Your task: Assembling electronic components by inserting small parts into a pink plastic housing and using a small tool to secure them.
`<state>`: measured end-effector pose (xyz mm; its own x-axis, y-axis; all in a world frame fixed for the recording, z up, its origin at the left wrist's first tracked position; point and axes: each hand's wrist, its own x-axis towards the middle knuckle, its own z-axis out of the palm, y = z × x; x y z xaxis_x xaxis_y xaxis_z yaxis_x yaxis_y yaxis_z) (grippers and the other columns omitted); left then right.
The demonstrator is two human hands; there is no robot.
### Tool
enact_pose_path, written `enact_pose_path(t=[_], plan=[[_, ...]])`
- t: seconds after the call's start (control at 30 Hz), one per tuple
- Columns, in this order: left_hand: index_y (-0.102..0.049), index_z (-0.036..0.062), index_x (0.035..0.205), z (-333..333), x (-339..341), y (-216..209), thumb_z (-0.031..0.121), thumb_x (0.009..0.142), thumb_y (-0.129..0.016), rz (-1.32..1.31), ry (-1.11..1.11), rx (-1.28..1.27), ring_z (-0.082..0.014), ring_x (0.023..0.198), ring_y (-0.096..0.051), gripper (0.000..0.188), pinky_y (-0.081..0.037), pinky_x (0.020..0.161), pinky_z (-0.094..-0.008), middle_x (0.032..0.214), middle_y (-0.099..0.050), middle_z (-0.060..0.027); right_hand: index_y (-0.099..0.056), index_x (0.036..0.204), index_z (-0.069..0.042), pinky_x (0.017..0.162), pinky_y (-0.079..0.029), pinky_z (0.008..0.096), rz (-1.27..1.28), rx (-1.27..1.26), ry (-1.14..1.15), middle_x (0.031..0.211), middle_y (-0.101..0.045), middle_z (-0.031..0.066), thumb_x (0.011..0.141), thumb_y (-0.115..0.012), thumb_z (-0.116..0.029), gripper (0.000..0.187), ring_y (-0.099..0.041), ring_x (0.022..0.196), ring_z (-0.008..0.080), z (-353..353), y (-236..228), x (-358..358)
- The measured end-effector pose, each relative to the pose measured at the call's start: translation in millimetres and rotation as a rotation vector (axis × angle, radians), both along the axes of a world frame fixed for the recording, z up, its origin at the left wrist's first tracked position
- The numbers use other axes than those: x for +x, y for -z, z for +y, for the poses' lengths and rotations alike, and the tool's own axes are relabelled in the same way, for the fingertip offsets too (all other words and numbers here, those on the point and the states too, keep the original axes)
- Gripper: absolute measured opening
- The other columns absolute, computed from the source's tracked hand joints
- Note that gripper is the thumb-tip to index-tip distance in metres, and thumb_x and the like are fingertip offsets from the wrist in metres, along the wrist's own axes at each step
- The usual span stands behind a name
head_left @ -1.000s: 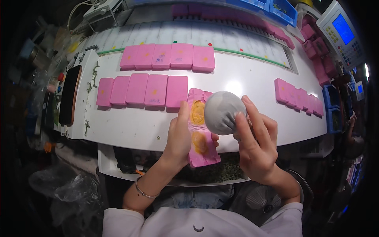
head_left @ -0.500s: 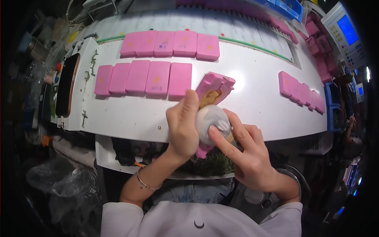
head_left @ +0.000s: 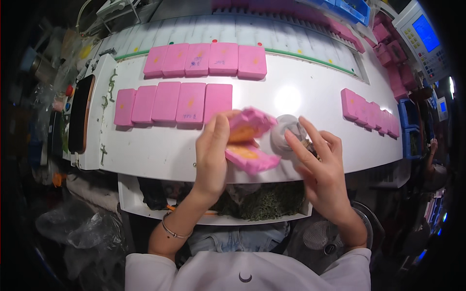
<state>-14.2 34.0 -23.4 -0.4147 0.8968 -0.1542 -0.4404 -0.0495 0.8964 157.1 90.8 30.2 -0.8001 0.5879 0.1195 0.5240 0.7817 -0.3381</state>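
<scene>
My left hand (head_left: 212, 157) grips a pink rubber mould (head_left: 252, 161) that is split into two flaps, spread apart toward the right, with yellowish inner faces. It is held above the front of the white table (head_left: 160, 150). Just right of it, my right hand (head_left: 318, 169) holds a round, greyish-white pouch-like thing (head_left: 280, 136), its index finger pressing on top. Something small and brownish shows under those fingers, too blurred to name. Two rows of closed pink moulds, a back row (head_left: 223, 59) and a front row (head_left: 166, 102), lie beyond my left hand.
More pink moulds (head_left: 357, 105) line the right side. An open drawer (head_left: 145, 206) below the table edge holds a dark green mass (head_left: 264, 201) of fine bits. A phone (head_left: 82, 114) lies at left; a console with a blue screen (head_left: 426, 36) stands at right.
My right hand has drawn the round pouch away to the right, off the mould. The mould has tipped from upright toward the right, its flaps now facing the pouch.
</scene>
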Motion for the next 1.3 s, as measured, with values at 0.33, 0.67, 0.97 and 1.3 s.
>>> enact_pose_path(t=[0.33,0.67,0.97,1.3], plan=[[-0.044,-0.0035,0.122,-15,8,-1,0.028,0.089,-0.056,0.335,0.091,0.324,-0.0166,0.097,-0.054,0.047,-0.047,0.083,-0.0293,0.108,-0.052,-0.0107,-0.060,0.095,0.001,0.071,-0.044,0.0279,0.794,-0.504,0.110,0.085,-0.058,0.0103,0.069,-0.067,0.004,0.027,-0.056,0.079,0.0205,-2,15,-20],[-0.044,-0.0025,0.121,-7,-24,-18,0.049,0.091,-0.040,0.067,0.392,0.117,-0.0166,0.096,-0.056,0.060,-0.047,0.082,-0.0275,0.111,-0.054,-0.0127,-0.056,0.101,0.006,0.079,-0.046,0.0263,0.847,-0.884,0.033,0.089,-0.057,0.0077,0.076,-0.063,0.006,0.026,-0.056,0.085,0.0143,15,5,-41],[-0.060,-0.0008,0.082,64,-209,-51,0.020,0.084,-0.055,0.398,-0.064,-0.324,-0.0121,0.072,-0.059,0.021,-0.050,0.063,-0.0287,0.077,-0.061,-0.0068,-0.044,0.125,0.000,0.096,-0.037,0.0398,0.322,-0.184,-0.043,0.128,-0.041,0.0206,0.069,-0.071,-0.010,0.062,-0.044,0.114,0.0345,114,30,-87],[-0.066,-0.0009,0.078,126,-362,-20,0.031,0.059,-0.075,1.485,-0.560,-0.758,-0.0353,0.084,-0.063,0.038,-0.050,0.076,-0.0392,0.084,-0.064,-0.0218,-0.039,0.130,-0.002,0.103,-0.031,0.0406,0.183,-0.205,-0.079,0.138,-0.031,0.0199,0.063,-0.073,-0.007,0.075,-0.034,0.124,0.0367,138,48,-90]])
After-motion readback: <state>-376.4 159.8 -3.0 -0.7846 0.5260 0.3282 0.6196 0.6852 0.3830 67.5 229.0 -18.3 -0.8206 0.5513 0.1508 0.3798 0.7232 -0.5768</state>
